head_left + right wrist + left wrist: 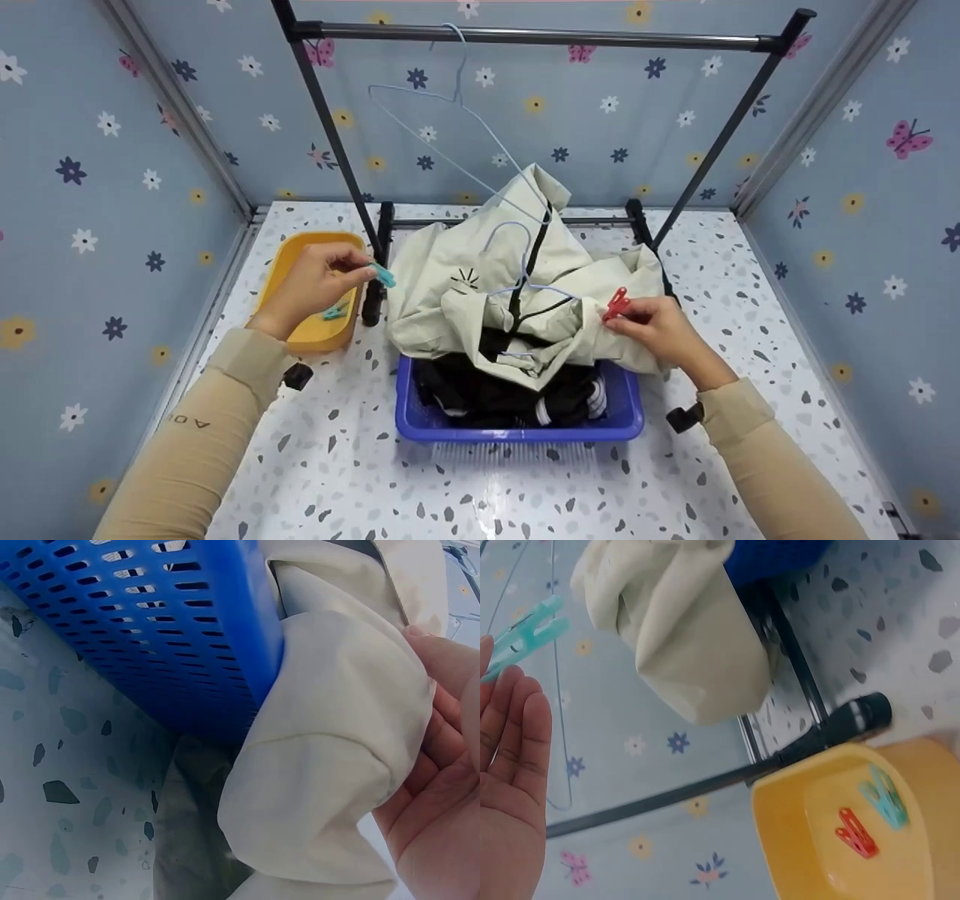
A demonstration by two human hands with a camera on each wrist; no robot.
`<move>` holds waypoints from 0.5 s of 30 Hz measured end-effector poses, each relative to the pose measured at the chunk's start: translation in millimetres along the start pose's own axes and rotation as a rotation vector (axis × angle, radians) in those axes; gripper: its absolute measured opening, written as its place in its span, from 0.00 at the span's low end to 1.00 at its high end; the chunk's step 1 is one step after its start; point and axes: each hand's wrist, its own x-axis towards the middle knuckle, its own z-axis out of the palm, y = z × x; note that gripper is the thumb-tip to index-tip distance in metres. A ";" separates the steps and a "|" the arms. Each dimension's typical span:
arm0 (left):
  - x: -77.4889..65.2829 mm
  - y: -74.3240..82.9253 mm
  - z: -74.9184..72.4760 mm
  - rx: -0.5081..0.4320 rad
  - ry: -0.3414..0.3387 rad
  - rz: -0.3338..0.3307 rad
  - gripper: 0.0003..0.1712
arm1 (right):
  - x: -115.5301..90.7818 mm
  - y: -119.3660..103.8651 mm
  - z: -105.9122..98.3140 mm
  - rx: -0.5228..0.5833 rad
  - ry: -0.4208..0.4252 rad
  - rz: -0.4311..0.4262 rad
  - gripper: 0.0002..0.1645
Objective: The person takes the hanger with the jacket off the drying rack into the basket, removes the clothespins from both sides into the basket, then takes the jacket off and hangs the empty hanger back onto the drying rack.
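Note:
My left hand pinches a teal clothespin between thumb and fingers, beside the left edge of a cream jacket. On the other side, my right hand pinches a red clothespin at the jacket's right shoulder; in the right wrist view the clothespin is hidden. The jacket has black trim and lies bunched over a blue basket. At its neck sits a light-blue hanger. Whether the red clothespin grips the cloth I cannot tell.
A black rack stands behind, with a second blue hanger on its bar. Dark clothes fill the basket under the jacket. At left, a yellow tub holds a red clothespin and teal ones.

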 end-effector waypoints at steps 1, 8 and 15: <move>-0.4 -2.8 -2.8 0.003 0.010 -0.010 0.08 | -0.4 0.3 0.0 0.003 0.002 0.000 0.04; -3.6 -27.5 -22.1 0.000 0.058 -0.123 0.13 | -1.7 0.6 -0.5 -0.003 0.012 -0.014 0.04; -8.6 -50.6 -37.8 0.035 0.057 -0.208 0.20 | -3.1 0.7 -1.3 0.003 0.016 -0.003 0.02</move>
